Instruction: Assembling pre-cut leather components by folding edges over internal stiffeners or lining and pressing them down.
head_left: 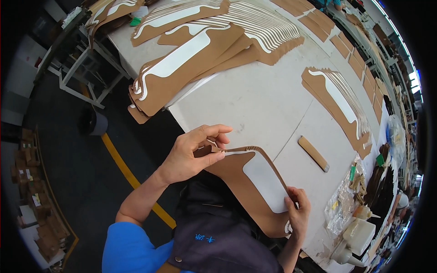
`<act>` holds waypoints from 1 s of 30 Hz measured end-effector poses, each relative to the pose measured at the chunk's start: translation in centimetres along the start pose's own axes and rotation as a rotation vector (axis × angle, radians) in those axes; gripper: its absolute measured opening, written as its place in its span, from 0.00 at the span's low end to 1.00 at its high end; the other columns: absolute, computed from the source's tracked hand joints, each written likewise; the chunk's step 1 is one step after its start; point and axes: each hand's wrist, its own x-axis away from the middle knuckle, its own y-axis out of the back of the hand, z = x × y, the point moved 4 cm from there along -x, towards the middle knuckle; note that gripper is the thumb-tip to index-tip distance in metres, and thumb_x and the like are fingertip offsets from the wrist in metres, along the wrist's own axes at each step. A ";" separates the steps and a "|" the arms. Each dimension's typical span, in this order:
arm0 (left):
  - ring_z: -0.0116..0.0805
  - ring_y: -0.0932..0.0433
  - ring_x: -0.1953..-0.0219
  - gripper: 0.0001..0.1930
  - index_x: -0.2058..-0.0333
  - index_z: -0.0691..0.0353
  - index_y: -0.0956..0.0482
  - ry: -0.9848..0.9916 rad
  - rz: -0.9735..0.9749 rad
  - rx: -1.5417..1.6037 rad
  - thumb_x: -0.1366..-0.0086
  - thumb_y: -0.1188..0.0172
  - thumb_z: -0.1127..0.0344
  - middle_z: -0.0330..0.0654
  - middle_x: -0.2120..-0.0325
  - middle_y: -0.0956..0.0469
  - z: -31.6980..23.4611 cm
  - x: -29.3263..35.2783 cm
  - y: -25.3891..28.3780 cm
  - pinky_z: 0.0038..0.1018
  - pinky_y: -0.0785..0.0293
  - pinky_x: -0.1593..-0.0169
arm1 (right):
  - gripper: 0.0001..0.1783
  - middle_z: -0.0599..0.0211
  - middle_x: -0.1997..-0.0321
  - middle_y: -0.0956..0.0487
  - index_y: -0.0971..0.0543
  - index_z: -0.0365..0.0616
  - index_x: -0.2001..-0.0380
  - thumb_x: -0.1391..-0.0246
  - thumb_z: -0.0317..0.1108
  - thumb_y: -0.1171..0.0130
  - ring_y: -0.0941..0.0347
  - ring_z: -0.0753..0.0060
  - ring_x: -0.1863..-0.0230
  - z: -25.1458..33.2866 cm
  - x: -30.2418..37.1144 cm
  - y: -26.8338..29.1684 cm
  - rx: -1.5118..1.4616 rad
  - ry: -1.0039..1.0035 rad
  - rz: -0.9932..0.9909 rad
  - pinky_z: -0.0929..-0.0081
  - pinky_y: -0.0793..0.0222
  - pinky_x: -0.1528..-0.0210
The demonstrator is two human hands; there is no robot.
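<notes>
A brown panel, leather-like, with a white patch and a narrow folded rim (241, 189), is held between my two hands over the table's near edge. At its upper left corner my left hand (189, 154) pinches the rim between thumb and fingers. My right hand (298, 211) grips the panel's right edge, thumb on the white patch side. To the right of the panel lies a flat tan bar (313, 154), its kind unclear. Beyond my hands, fanned brown panels with white patches (186, 68) cover the far left of the table.
A smaller fan of similar panels (334, 95) lies at the right of the white table (227, 109). A white squeeze bottle (358, 236) and clear plastic bags (339, 204) sit near the right edge. On the floor at left stand a dark bin (94, 122) and several boxes (38, 193).
</notes>
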 end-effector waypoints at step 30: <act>0.36 0.22 0.62 0.17 0.59 0.57 0.17 -0.487 -0.276 -0.814 0.48 0.24 0.77 0.38 0.64 0.20 5.0 4.0 -2.3 0.33 0.25 0.60 | 0.20 0.56 0.54 0.20 0.16 0.39 0.52 0.50 0.16 0.31 0.23 0.54 0.56 7.9 -4.6 -6.7 0.206 0.454 0.084 0.62 0.27 0.56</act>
